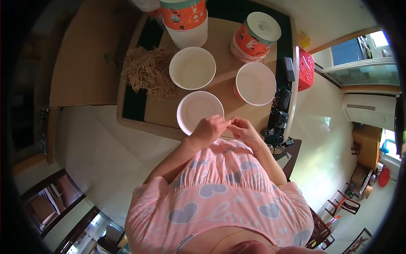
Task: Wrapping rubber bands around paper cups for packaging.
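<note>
My left hand [210,131] and my right hand [242,128] meet at the table's near edge, fingertips pinched close together. Whatever is between them is too small to make out. A thin line loops by my right wrist; string or bracelet, I cannot tell. Just beyond my left hand, and partly covered by it, is a white paper tub [198,109] with its mouth up. A second open tub [192,70] stands farther back, and a third open tub [256,84] is to the right. A tangled bundle of tan strings [148,72] lies at the left.
A tall stack of nested orange-and-white tubs [186,25] stands at the back left. Upside-down orange tubs [253,38] are stacked at the back right. Black adapters and cables [280,120] line the table's right edge. A red plastic stool [306,70] stands beyond it.
</note>
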A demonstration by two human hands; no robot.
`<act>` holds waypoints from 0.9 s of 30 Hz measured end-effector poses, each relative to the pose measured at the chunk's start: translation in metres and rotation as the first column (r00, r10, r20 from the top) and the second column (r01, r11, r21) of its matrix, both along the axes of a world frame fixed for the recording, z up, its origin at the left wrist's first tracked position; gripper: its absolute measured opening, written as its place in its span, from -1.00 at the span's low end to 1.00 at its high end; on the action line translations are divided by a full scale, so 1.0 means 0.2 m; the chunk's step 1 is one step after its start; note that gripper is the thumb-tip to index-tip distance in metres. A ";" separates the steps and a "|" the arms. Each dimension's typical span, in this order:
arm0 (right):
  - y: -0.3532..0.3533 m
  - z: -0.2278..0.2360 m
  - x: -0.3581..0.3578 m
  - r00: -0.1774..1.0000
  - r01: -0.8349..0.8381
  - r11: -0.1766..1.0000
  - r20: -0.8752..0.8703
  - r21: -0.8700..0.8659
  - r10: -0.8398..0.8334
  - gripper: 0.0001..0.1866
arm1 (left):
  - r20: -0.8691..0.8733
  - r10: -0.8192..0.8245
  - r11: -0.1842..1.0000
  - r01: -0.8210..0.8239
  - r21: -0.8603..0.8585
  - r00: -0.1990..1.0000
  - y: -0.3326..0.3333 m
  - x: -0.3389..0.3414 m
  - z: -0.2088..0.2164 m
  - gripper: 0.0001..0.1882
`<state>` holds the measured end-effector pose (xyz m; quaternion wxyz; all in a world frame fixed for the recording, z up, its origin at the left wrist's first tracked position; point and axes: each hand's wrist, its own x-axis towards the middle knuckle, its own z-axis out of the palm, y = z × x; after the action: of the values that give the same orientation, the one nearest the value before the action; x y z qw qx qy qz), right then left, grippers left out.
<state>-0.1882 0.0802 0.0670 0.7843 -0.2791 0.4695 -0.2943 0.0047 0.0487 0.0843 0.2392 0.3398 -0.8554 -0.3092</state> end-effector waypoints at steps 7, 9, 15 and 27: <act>0.05 -0.01 0.00 0.998 0.003 0.998 -0.060 -0.058 -0.006 -0.89 | 0.038 -0.001 0.999 0.003 -0.038 0.999 0.04 0.02 -0.01 -0.88; 0.04 0.04 0.00 0.988 -0.022 0.991 -0.152 -0.131 0.002 -0.91 | -0.123 0.112 0.987 -0.096 0.128 0.986 0.04 0.02 -0.01 -0.91; 0.05 0.07 0.04 0.989 0.096 0.959 -0.082 -0.267 -0.122 -0.93 | -0.235 0.249 0.875 -0.114 0.471 0.939 0.06 0.00 0.00 -0.82; 0.08 -0.02 0.11 0.918 0.137 0.870 -0.268 -0.473 -0.291 -0.94 | -0.132 0.290 0.801 -0.165 0.575 0.948 0.07 -0.03 -0.02 -0.76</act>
<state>-0.1662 0.0960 0.0622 0.5713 -0.4417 0.5428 -0.4288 -0.0009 0.0620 0.0800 0.2558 0.4600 -0.6498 -0.5483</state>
